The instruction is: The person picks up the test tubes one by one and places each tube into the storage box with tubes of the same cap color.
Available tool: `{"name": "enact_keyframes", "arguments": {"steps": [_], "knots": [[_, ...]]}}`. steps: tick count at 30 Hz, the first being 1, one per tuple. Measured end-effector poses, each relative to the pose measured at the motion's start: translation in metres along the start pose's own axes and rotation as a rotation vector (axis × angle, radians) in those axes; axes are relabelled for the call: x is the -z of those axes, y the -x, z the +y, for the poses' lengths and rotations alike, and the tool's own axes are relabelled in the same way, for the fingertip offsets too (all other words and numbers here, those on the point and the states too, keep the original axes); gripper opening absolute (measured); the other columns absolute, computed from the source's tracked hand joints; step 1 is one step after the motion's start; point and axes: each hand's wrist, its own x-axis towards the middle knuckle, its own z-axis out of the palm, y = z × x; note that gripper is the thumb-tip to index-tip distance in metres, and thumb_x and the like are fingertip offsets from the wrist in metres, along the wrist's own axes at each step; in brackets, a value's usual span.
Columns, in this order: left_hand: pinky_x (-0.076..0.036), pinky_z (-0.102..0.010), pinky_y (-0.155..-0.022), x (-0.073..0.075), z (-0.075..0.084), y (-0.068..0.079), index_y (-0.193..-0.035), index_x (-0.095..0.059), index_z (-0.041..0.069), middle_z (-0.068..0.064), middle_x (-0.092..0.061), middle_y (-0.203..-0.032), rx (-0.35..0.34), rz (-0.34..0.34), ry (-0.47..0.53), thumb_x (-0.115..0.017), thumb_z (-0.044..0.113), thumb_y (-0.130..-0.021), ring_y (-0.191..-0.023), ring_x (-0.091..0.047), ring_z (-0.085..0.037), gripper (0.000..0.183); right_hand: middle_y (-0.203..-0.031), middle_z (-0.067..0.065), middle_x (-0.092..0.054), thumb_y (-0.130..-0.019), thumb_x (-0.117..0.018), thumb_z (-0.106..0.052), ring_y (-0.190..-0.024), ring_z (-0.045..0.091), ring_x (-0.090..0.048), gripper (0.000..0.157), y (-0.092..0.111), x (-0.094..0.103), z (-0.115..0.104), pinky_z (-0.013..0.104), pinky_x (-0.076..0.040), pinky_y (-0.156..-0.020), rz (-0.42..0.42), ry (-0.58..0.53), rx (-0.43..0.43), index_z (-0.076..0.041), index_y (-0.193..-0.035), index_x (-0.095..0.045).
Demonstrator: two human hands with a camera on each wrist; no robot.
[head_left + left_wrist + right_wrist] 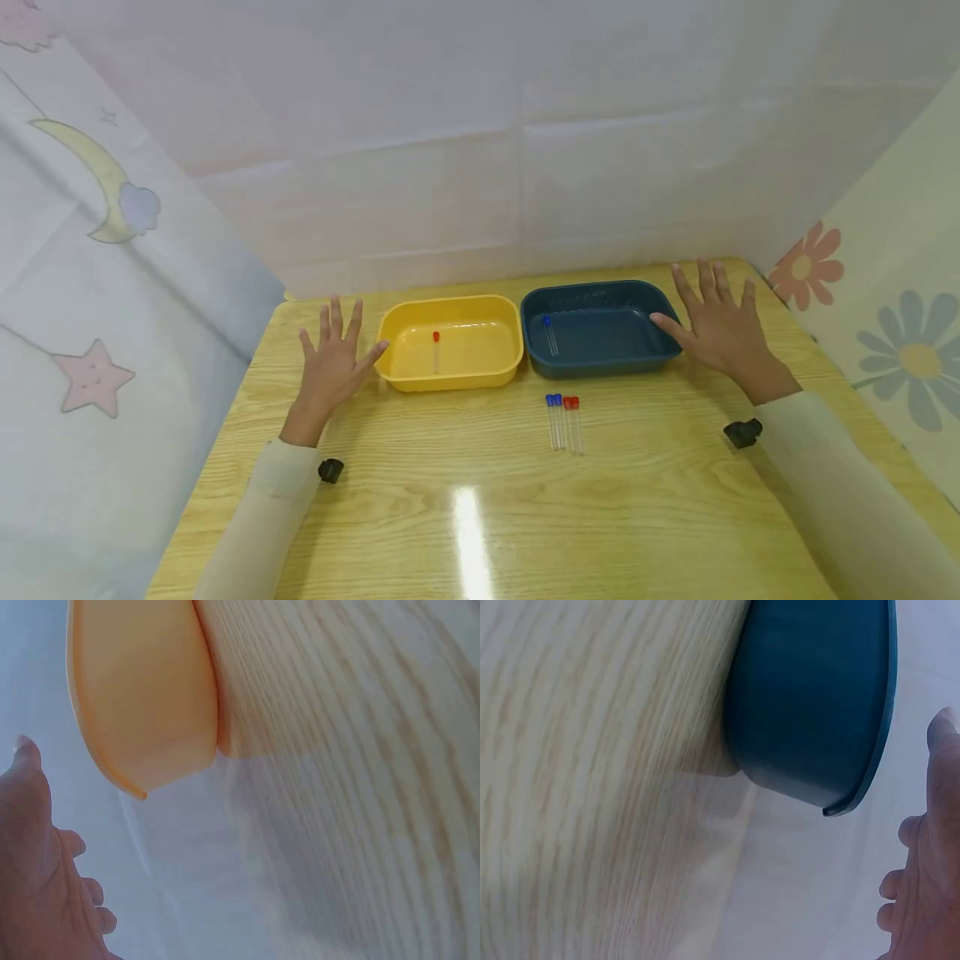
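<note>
My left hand (330, 367) is spread beside the left end of a yellow tray (450, 383), holding nothing; its thumb is near the rim. Fingers apart, my right hand (720, 333) is at the right end of a dark blue tray (600, 367), also holding nothing. A clear tube with a red cap (436, 337) lies in the yellow tray. In the blue tray is a clear tube with a blue cap (547, 322). In front of the trays, two blue-capped tubes (553, 417) lie side by side with two red-capped tubes (573, 421).
The two trays stand side by side toward the back of the wood-grain table (405, 500). Behind it hangs a pale cloth (412, 167); patterned cloths close off the left and right sides. A black wrist strap piece (742, 433) juts from the right sleeve.
</note>
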Motion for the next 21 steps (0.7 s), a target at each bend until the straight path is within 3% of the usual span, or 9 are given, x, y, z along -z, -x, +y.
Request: {"name": "enact_keyframes", "arguments": {"steps": [10,17,21], "knots": [[0.003,-0.073,-0.115,-0.008,0.0,0.0,-0.165,0.001,0.016,-0.013,0.019,-0.167,-0.015,-0.041,0.143,-0.03,0.059,-0.107,-0.154,0.011,-0.038,0.078,-0.166,0.026,0.007,-0.103,-0.043,-0.061,-0.153,0.044,0.005,0.091,0.01,0.001,-0.014,0.07,0.004,-0.116,0.012,-0.013,0.067,-0.012,-0.164,0.003],[0.0,-0.07,-0.117,-0.012,0.007,0.0,-0.164,-0.002,0.009,-0.014,0.017,-0.167,-0.023,-0.07,0.12,-0.033,0.045,-0.111,-0.155,0.007,-0.039,0.072,-0.167,0.028,-0.001,-0.103,-0.048,-0.056,-0.154,0.044,0.001,0.091,0.022,0.003,-0.027,0.064,0.003,-0.12,0.021,-0.066,0.118,-0.007,-0.164,-0.001],[-0.001,-0.066,-0.119,-0.013,0.012,0.0,-0.163,-0.003,0.003,-0.016,0.015,-0.167,-0.036,-0.08,0.086,-0.034,0.046,-0.11,-0.155,0.006,-0.038,0.075,-0.168,0.023,0.002,-0.103,-0.049,-0.055,-0.154,0.042,-0.001,0.09,0.031,0.004,-0.036,0.061,0.002,-0.121,0.032,-0.066,0.145,-0.007,-0.164,-0.002]]}}
